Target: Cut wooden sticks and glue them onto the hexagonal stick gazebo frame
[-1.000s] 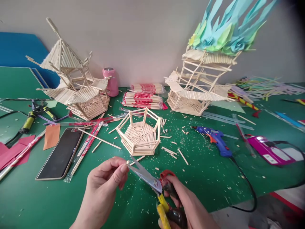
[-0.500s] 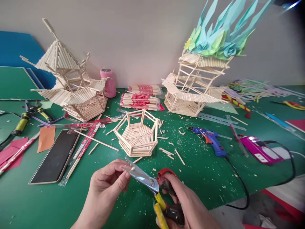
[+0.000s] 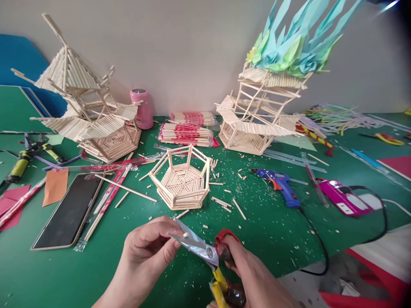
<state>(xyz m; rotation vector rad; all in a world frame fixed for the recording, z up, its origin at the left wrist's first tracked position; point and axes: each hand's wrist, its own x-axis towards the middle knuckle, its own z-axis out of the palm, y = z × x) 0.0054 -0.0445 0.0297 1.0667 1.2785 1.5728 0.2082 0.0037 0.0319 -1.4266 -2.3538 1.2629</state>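
My right hand [image 3: 253, 273] grips a pair of scissors [image 3: 202, 249] with red, yellow and black taped handles. Between the slightly parted blades shows the pale tip of a wooden stick [image 3: 186, 235]. My left hand [image 3: 152, 252] pinches that stick between thumb and fingers, which hide most of it. Just beyond both hands stands a small open basket-like frame [image 3: 184, 182] built of wooden sticks, with a six-sided base and a raised rail. Cut stick pieces [image 3: 221, 203] and pale crumbs lie to its right.
Two stick pavilions stand behind, one with a pointed roof [image 3: 69, 68], one topped with blue-green paper [image 3: 289, 51]. Bundled sticks [image 3: 186, 134] lie between them. A phone [image 3: 69, 211] is at left. A blue glue gun [image 3: 279, 186] and a magenta power strip [image 3: 343, 196], both corded, lie at right.
Both hands have shifted slightly right and down with the scissors and the stick. The table scene has slid a little left in view. The stick is still between the blades.
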